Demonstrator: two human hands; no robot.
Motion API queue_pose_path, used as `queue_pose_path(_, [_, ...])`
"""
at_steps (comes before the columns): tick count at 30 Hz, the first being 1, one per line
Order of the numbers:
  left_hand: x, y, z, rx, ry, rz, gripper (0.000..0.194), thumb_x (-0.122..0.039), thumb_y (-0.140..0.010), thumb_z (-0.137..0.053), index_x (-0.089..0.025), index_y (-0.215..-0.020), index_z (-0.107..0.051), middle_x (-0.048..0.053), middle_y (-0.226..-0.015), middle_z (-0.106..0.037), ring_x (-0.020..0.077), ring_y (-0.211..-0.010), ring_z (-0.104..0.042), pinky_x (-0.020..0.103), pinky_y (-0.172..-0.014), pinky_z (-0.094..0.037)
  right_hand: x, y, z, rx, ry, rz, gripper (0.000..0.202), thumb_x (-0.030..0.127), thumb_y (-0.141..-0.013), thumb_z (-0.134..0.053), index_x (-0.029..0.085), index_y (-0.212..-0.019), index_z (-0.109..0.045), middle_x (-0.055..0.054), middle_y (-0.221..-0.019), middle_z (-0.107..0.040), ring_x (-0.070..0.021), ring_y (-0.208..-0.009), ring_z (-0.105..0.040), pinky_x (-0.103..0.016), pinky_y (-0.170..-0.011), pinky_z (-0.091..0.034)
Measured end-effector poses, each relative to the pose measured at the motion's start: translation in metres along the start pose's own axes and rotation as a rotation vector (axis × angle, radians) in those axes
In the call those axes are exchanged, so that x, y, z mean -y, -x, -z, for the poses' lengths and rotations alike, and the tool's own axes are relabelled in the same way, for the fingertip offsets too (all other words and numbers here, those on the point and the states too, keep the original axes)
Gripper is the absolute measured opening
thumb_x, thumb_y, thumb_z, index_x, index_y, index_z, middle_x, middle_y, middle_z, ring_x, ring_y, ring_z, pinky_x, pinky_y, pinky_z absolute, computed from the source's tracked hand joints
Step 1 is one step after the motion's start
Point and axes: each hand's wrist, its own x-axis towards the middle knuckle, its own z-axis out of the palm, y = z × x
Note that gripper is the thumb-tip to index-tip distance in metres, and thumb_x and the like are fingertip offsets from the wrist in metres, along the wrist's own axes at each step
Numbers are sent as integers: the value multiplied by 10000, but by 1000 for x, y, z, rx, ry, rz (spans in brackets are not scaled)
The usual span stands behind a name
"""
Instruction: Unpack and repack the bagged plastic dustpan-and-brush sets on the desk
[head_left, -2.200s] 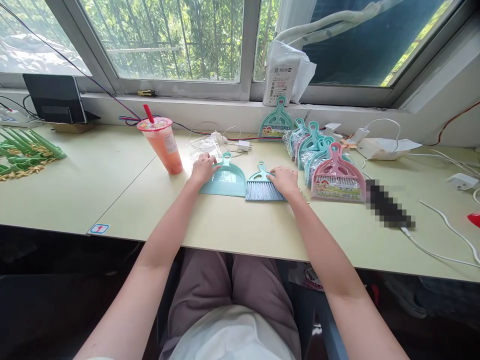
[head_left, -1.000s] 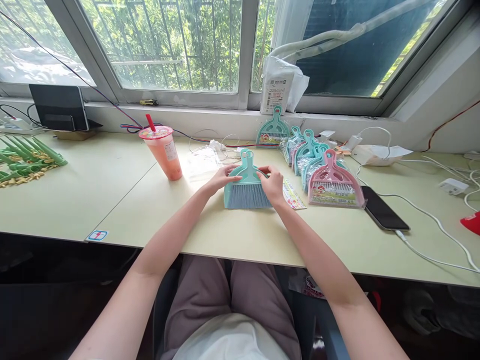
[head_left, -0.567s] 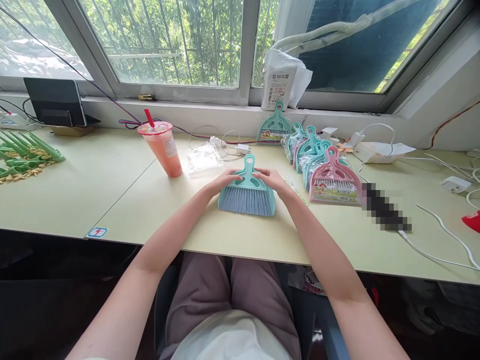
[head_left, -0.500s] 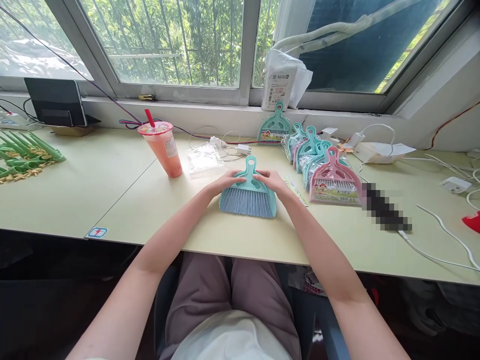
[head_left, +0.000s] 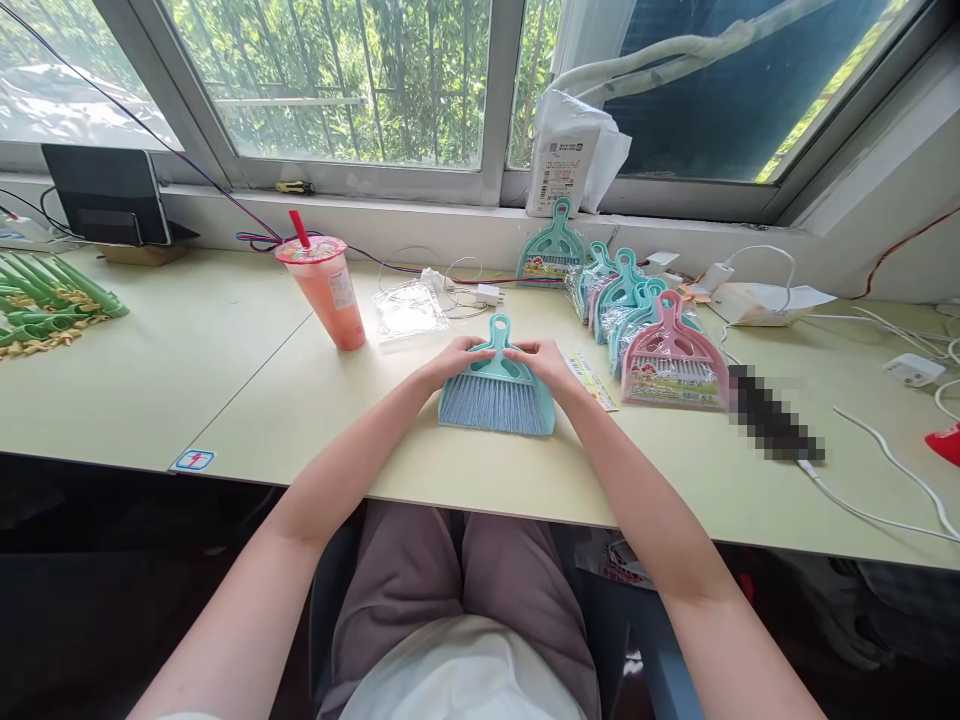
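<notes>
A turquoise hand brush with grey-blue bristles (head_left: 495, 402) lies nested on a matching dustpan (head_left: 546, 418) in front of me. My left hand (head_left: 456, 362) grips the set from its left side, thumb across the top of the brush. From the right side my right hand (head_left: 546, 364) grips it the same way. The fingers underneath are hidden. Just right of my right hand lies a printed card (head_left: 591, 380). Beyond it stands a row of brush-and-dustpan sets in clear wrap, with a pink set (head_left: 671, 355) at the front and turquoise ones (head_left: 624, 285) behind.
A cup of orange drink with a red straw (head_left: 330, 300) stands at the left, near a clear plastic bag (head_left: 411, 310) and a white charger (head_left: 487, 294). Green bundles (head_left: 60, 305) lie far left, by a tablet (head_left: 105, 195). Loose white cables (head_left: 885, 520) cross the right side.
The view has shifted slightly. The brush's handle end sits a touch lower against the dustpan, with both hands still at its sides.
</notes>
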Motion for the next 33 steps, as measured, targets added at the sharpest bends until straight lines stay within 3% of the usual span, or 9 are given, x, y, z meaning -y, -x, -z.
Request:
queue_pose_path(10, [1,-3,-10,-97,34,8,485,-528,-646,-840,-166,-922,-672,22,-767,-653,144,-676,-585,276,-619,-412,1,-2,8,-57,53,-2,288,349,-632,-849,168,-853,-814,-72,-877,-808,-258,-879,-761,-325,-784,-601])
queue_pose_path(19, [-7,-1,-9,-128,49,28,432,-406,-606,-892,-174,-858,-628,-1,-689,-631,118,-618,-558,265,-598,-393,6,-1,4,-94,-20,-43,313,295,-550,-913,156,-808,-803,-87,-847,-804,-274,-860,-767,-342,-777,-613])
queue_pose_path(24, [-7,0,-3,-93,12,46,458,-464,-632,-867,-174,-934,-681,15,-756,-677,153,-694,-615,286,-649,-444,-1,-2,0,-105,-42,-23,332,331,-568,-909,161,-831,-798,-86,-878,-805,-265,-896,-763,-347,-826,-605])
queue_pose_path(27, [-4,1,9,13,21,125,475,-507,-645,-853,-166,-944,-712,47,-860,-723,189,-775,-666,288,-659,-482,-5,-3,-3,-66,-59,-14,324,396,-686,-849,146,-885,-797,-90,-917,-805,-255,-913,-758,-345,-854,-592])
queue_pose_path(30, [4,-2,24,103,40,186,466,-498,-628,-873,-158,-910,-723,65,-908,-739,201,-815,-687,275,-671,-502,-5,-5,3,-127,22,-8,380,436,-949,-568,128,-1008,-784,-117,-1023,-795,-246,-983,-745,-356,-885,-575])
queue_pose_path(33, [14,-9,33,28,129,181,463,-468,-629,-882,-161,-931,-712,56,-901,-735,187,-812,-691,267,-696,-522,-7,-6,21,-313,369,82,388,213,-1003,-403,145,-1201,-729,-136,-1259,-726,-251,-1211,-655,-390,-1033,-497])
